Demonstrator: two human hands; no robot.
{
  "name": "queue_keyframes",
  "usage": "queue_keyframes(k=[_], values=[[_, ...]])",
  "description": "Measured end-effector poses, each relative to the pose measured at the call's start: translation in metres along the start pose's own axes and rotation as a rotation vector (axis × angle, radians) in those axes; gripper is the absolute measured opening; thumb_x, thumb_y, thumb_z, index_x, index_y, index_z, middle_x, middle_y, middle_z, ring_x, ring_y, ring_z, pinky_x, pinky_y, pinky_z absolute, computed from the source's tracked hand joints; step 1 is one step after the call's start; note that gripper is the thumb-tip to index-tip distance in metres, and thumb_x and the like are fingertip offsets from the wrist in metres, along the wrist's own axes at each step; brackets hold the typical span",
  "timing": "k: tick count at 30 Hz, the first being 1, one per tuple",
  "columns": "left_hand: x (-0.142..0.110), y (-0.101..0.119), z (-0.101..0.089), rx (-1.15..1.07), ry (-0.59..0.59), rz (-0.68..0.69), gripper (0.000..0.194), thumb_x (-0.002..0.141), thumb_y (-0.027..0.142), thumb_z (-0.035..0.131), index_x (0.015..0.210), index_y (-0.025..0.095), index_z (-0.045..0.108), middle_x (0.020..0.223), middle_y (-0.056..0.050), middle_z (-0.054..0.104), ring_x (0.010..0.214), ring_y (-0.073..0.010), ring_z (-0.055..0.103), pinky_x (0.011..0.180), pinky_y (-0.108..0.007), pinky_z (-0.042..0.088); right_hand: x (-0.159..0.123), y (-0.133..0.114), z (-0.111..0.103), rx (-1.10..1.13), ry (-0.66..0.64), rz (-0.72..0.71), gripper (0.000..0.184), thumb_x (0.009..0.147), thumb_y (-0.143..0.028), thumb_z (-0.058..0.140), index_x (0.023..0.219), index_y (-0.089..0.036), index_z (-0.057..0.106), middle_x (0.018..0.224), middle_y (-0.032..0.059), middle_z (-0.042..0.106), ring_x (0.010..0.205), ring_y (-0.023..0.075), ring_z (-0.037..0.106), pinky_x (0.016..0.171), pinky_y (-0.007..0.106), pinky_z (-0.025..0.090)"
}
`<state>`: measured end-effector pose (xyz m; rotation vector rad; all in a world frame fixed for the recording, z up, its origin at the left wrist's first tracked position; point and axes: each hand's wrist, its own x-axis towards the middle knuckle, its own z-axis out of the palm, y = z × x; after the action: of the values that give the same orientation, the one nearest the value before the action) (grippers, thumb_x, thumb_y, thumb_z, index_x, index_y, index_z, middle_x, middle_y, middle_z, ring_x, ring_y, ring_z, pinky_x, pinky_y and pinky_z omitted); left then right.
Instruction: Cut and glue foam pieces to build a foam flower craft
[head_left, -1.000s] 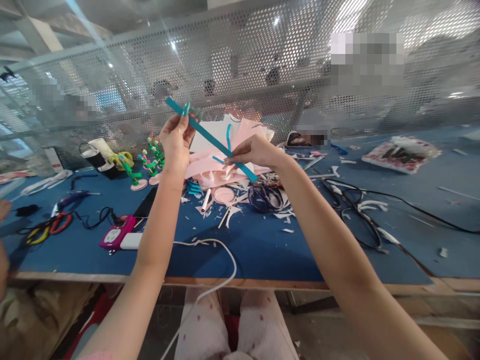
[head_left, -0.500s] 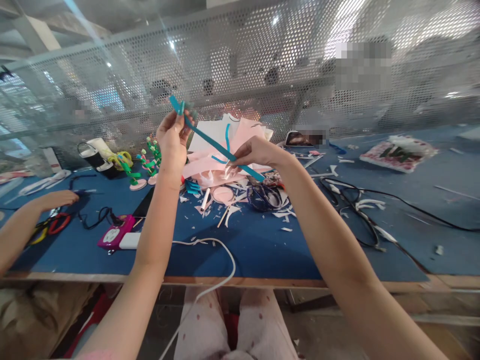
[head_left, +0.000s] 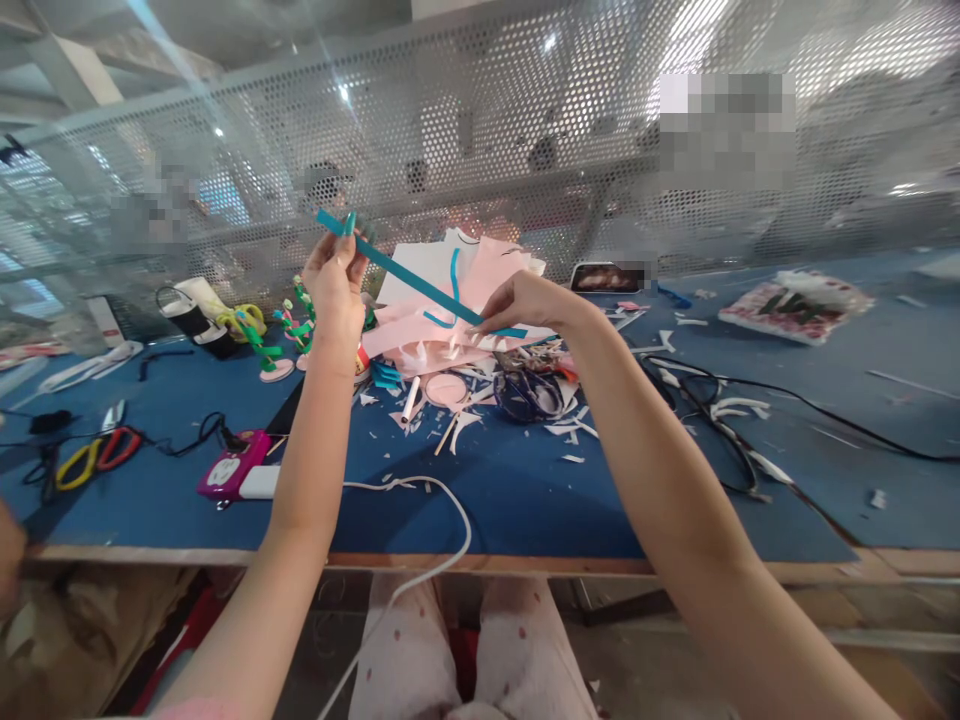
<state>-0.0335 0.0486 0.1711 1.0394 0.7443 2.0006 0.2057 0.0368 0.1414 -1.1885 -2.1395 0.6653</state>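
Observation:
A long teal paper strip [head_left: 409,275] is held up above the blue worktable [head_left: 510,490], slanting down from upper left to lower right. My left hand [head_left: 335,283] pinches its upper end, where a small teal loop sits. My right hand [head_left: 525,300] pinches the strip near its lower end, fingers closed. Behind the strip lies a heap of pink and white paper sheets [head_left: 465,290] with teal offcuts on it.
Dark scissors [head_left: 529,392] and several paper scraps lie below my hands. Small green craft figures [head_left: 292,325] stand at the left. A pink device [head_left: 232,470], red and yellow scissors [head_left: 94,458], black cables [head_left: 720,410] and a white cable [head_left: 442,520] are on the table. Perforated metal screen [head_left: 525,130] behind.
My left hand moved the strip's upper end slightly left. My right hand slid along the strip toward its lower end. A neighbouring person's arm reached in at the left and then withdrew.

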Motion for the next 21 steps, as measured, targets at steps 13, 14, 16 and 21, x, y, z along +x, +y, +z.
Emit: queue_keyframes(k=[13, 14, 16, 21], values=[[-0.01, -0.016, 0.01, 0.063, -0.092, -0.088, 0.01, 0.076, 0.012, 0.057, 0.072, 0.02, 0.061, 0.074, 0.0, 0.068, 0.089, -0.0121, 0.066, 0.072, -0.02, 0.052, -0.007, 0.001, -0.01, 0.043, -0.307, 0.069, 0.032, 0.051, -0.041, 0.078, 0.076, -0.022, 0.074, 0.073, 0.0027, 0.071, 0.071, 0.0174, 0.063, 0.066, 0.031, 0.049], [-0.012, -0.016, 0.012, 0.068, -0.087, -0.095, 0.01, 0.076, 0.012, 0.057, 0.071, 0.02, 0.061, 0.073, 0.001, 0.068, 0.089, -0.012, 0.066, 0.071, -0.02, 0.052, -0.007, 0.0, -0.009, 0.049, -0.31, 0.067, 0.033, 0.052, -0.041, 0.077, 0.078, -0.022, 0.074, 0.073, 0.0025, 0.071, 0.072, 0.0173, 0.063, 0.067, 0.031, 0.049], [-0.016, -0.018, 0.016, 0.07, -0.07, -0.113, 0.011, 0.076, 0.011, 0.057, 0.071, 0.02, 0.06, 0.074, 0.002, 0.068, 0.088, -0.0115, 0.066, 0.069, -0.018, 0.052, -0.008, -0.003, -0.007, 0.06, -0.307, 0.072, 0.035, 0.052, -0.042, 0.077, 0.08, -0.021, 0.073, 0.074, 0.0026, 0.07, 0.073, 0.0173, 0.063, 0.069, 0.031, 0.049], [-0.023, -0.022, 0.023, 0.045, -0.071, -0.159, 0.013, 0.075, 0.008, 0.055, 0.073, 0.019, 0.061, 0.077, 0.001, 0.069, 0.088, -0.0118, 0.067, 0.071, -0.019, 0.053, -0.01, -0.015, -0.003, 0.083, -0.343, 0.082, 0.036, 0.055, -0.045, 0.075, 0.079, -0.018, 0.072, 0.076, 0.0047, 0.069, 0.076, 0.0179, 0.063, 0.071, 0.032, 0.049]])
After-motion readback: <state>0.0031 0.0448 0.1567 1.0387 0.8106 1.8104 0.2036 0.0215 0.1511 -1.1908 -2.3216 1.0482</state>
